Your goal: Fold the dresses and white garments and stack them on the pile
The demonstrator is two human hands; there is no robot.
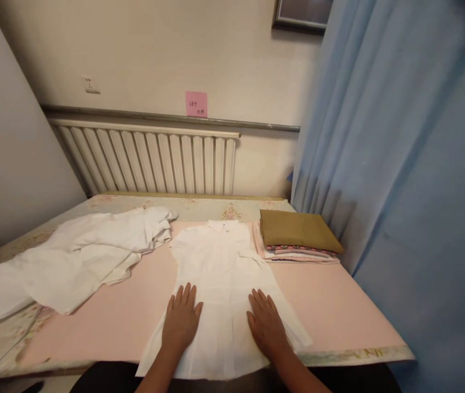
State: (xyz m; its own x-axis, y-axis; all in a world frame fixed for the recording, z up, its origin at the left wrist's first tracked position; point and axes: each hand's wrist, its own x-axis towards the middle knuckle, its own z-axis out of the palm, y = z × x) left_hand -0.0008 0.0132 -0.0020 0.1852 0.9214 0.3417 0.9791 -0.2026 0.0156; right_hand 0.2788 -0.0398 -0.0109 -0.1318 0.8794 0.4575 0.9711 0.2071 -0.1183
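A white short-sleeved shirt (220, 273) with a collar lies spread out, collar toward the wall, its hem hanging at the table's near edge. On its lower left side my left hand (181, 319) rests flat, palm down, fingers stretched out. My right hand (267, 322) lies flat in the same way on the lower right side. Neither hand grips anything. Beneath the shirt is a pink cloth (322, 305) covering much of the table.
A crumpled heap of white clothing (81, 251) lies to the left. At the back right sits a stack of folded cloths with a brown one (298, 229) on top. A blue curtain (363, 136) hangs on the right; a radiator (146, 158) is behind the table.
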